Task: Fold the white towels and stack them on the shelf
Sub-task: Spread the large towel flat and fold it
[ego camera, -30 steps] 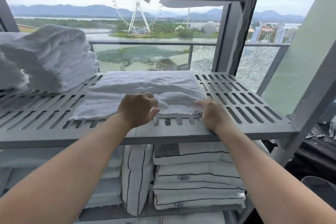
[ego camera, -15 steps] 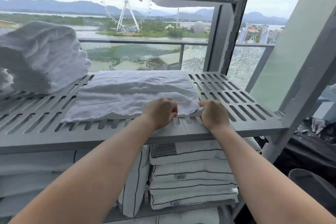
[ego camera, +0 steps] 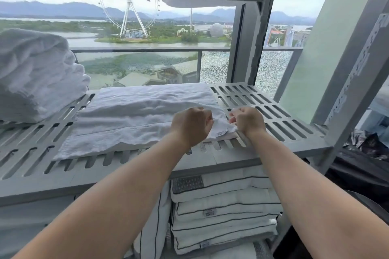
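Black-piped white cushions (ego camera: pixel 223 206) below, Ferris wheel (ego camera: pixel 126 17) and mountains (ego camera: pixel 69 7) beyond a balcony railing (ego camera: pixel 134 50)

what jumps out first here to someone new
The left hand and right hand pinch the near right corner of a white towel spread flat on the grey slatted shelf. A pile of folded towels sits at the shelf's left end, and a Ferris wheel stands beyond the window.

A white towel (ego camera: pixel 134 120) lies folded flat on the grey slatted shelf (ego camera: pixel 280 120), beside stacked towels (ego camera: pixel 35 75) at left.
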`<state>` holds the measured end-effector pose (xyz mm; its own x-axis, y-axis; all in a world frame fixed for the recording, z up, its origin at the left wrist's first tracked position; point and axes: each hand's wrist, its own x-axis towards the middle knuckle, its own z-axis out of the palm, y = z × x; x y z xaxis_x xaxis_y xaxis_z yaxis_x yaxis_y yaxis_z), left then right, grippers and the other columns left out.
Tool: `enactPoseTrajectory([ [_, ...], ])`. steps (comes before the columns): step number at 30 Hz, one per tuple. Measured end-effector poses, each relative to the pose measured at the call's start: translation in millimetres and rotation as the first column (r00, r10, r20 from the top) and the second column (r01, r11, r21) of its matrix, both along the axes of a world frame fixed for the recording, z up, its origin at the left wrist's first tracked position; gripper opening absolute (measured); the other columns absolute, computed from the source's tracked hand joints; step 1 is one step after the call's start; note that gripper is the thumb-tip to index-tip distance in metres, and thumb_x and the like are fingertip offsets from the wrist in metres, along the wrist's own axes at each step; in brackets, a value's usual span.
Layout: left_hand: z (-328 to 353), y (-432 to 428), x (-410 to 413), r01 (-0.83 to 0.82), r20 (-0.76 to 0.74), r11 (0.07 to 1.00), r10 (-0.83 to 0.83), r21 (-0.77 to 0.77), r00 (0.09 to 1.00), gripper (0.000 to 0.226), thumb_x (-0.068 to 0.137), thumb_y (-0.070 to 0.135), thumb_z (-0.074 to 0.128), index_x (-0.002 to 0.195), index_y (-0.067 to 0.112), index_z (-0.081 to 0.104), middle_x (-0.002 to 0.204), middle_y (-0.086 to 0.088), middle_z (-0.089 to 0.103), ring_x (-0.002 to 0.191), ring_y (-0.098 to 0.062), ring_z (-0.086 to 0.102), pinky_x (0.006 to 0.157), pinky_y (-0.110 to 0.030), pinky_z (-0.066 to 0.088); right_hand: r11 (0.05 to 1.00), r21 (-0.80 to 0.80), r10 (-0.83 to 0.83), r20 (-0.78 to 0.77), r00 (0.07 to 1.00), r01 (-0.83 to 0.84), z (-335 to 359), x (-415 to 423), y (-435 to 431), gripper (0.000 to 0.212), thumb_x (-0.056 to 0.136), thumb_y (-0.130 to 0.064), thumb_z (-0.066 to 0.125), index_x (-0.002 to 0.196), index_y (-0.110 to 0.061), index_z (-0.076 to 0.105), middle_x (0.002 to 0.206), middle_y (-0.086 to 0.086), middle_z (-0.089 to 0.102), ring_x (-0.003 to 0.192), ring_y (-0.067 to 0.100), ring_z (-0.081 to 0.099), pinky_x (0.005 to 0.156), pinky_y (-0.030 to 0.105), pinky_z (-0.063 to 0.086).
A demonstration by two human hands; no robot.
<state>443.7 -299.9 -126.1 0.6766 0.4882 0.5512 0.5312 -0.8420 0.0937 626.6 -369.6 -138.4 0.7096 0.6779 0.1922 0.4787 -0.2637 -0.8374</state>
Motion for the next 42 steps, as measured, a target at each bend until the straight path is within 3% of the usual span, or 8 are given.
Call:
enactPoseTrajectory([
  [7,-2.1,30.0,33.1,-0.086,-0.004,0.994,0.087,0.069,0.996,0.032,0.098,0.040,0.049,0.070,0.024,0.046,0.073,0.002,0.065,0.067,-0.025,0.062,0.057,-0.029,0.048,0.994,-0.102,0.068,0.180,0.981,-0.050,15.8,52.8,83.4,0.023,0.086,-0.019,0.061,0.081,0.000,0.073,0.079,0.013,0.074,0.072,0.026,0.067,0.066,0.032,0.051],
  [14,-13.4,47.0,44.2,-0.156,-0.010,0.985,0.157,0.078,0.988,0.022,0.094,0.037,0.045,0.081,0.023,0.056,0.078,0.006,0.059,0.074,-0.021,0.062,0.061,-0.030,0.050,0.967,-0.188,0.210,0.214,0.954,-0.171,18.9,68.7,176.0,0.021,0.082,-0.007,0.054,0.063,-0.012,0.062,0.061,0.007,0.057,0.066,0.029,0.057,0.055,0.029,0.040],
  [20,-21.6,45.4,46.7,-0.186,0.031,0.979,0.184,0.081,0.982,0.017,0.089,0.032,0.049,0.080,0.021,0.059,0.078,0.009,0.060,0.078,-0.016,0.061,0.054,-0.024,0.037,0.975,-0.209,0.100,0.120,0.988,-0.073,15.5,81.0,220.6,0.017,0.080,-0.017,0.063,0.094,-0.008,0.069,0.096,0.012,0.072,0.096,0.031,0.070,0.071,0.027,0.049],
  [25,-21.7,48.4,48.9,-0.197,0.037,0.978,0.195,0.073,0.980,0.016,0.089,0.031,0.053,0.082,0.019,0.061,0.083,0.005,0.062,0.084,-0.020,0.061,0.059,-0.026,0.034,0.914,-0.399,0.129,0.119,0.984,-0.071,22.5,79.3,236.7,0.046,0.077,-0.030,0.080,0.114,-0.007,0.065,0.105,0.008,0.070,0.101,0.027,0.069,0.072,0.028,0.053],
  [29,-23.7,48.8,48.6,-0.187,0.034,0.981,0.186,0.052,0.982,0.018,0.090,0.033,0.050,0.084,0.019,0.061,0.086,0.005,0.062,0.086,-0.020,0.060,0.061,-0.027,0.042,0.862,-0.496,0.145,0.038,0.989,-0.107,32.4,87.3,248.2,0.067,0.082,-0.044,0.077,0.131,-0.002,0.058,0.114,0.011,0.066,0.109,0.024,0.064,0.099,0.037,0.052],
  [33,-24.5,50.2,49.3,-0.189,0.031,0.981,0.188,0.047,0.982,0.021,0.090,0.034,0.047,0.083,0.019,0.060,0.083,0.005,0.060,0.085,-0.019,0.060,0.060,-0.028,0.043,0.769,-0.561,0.220,-0.218,0.951,-0.307,43.0,95.2,260.6,0.021,0.095,-0.022,0.065,0.099,-0.003,0.058,0.079,0.011,0.055,0.067,0.023,0.051,0.065,0.033,0.046],
  [35,-25.5,51.0,48.9,-0.204,0.029,0.978,0.203,0.049,0.979,0.021,0.090,0.036,0.047,0.082,0.020,0.059,0.082,0.006,0.059,0.085,-0.019,0.059,0.059,-0.028,0.041,0.740,-0.595,0.192,-0.260,0.946,-0.314,43.1,98.0,263.4,0.028,0.096,-0.017,0.059,0.074,-0.007,0.045,0.064,0.006,0.039,0.052,0.019,0.031,0.051,0.030,0.030],
  [42,-23.5,50.0,48.5,-0.222,0.006,0.974,0.222,0.038,0.975,0.020,0.090,0.037,0.051,0.082,0.021,0.059,0.082,0.007,0.058,0.085,-0.017,0.058,0.059,-0.026,0.036,0.796,-0.493,0.237,-0.278,0.931,-0.350,38.2,93.5,282.0,0.032,0.090,-0.034,0.068,0.099,-0.011,0.048,0.079,0.017,0.046,0.067,0.025,0.048,0.078,0.038,0.043],
])
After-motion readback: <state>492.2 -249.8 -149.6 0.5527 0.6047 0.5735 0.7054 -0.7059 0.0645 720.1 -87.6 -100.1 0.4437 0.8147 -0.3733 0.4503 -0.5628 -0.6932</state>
